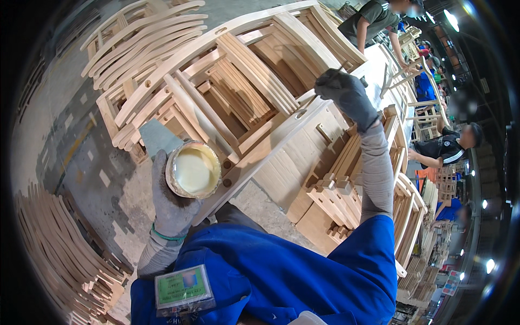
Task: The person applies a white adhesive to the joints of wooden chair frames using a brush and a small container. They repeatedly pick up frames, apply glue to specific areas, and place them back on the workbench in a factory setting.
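My left hand point(169, 203), in a grey glove, holds a round tub of pale cream glue point(194, 170) at lower left. My right hand point(346, 95), also gloved, is closed on a thin brush or stick whose tip meets a hole in a long pale wooden rail point(271, 146). The rail runs diagonally from the tub up to the right hand and has round dowel holes near both ends. It belongs to a bare wooden chair frame point(238, 81) lying before me.
Stacks of curved wooden parts point(141, 38) lie at upper left and more at lower left point(59, 254). Small wooden pieces point(336, 189) are piled on the right. Other people point(374, 21) work at benches at upper right. Concrete floor point(86, 162) shows on the left.
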`<state>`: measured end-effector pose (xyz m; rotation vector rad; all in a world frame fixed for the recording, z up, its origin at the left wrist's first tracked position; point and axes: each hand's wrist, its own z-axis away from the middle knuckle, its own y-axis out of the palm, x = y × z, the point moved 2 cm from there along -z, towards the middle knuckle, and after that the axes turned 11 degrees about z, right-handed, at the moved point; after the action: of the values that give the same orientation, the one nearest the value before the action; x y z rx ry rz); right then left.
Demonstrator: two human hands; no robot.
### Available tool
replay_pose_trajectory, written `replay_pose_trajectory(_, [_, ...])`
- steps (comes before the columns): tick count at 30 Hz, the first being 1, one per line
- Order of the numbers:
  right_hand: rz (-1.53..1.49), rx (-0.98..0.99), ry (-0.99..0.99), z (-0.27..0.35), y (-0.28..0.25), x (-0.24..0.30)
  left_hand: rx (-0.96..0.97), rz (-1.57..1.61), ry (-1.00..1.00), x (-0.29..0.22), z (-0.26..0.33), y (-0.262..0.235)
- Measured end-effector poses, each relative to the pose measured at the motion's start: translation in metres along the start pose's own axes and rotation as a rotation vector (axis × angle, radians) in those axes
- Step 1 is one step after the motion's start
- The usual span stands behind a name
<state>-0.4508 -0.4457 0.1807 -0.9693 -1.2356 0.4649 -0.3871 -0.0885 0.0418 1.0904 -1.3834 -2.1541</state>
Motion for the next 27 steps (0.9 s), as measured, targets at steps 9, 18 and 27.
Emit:
replay_pose_trajectory(9, [-0.266, -0.269, -0.274, 0.087, 0.031, 0.1, 0.132, 0.178, -0.191, -0.001, 0.008, 0.039])
replay_pose_trajectory(18, [-0.22, -0.144, -0.555, 0.099, 0.07, 0.121, 0.165, 0.241, -0.49, 0.004, 0.015, 0.049])
replay_pose_trajectory(27, [-0.683, -0.629, -0.103, 0.127, 0.031, 0.079, 0.05, 0.175, -0.284, -0.013, 0.032, 0.022])
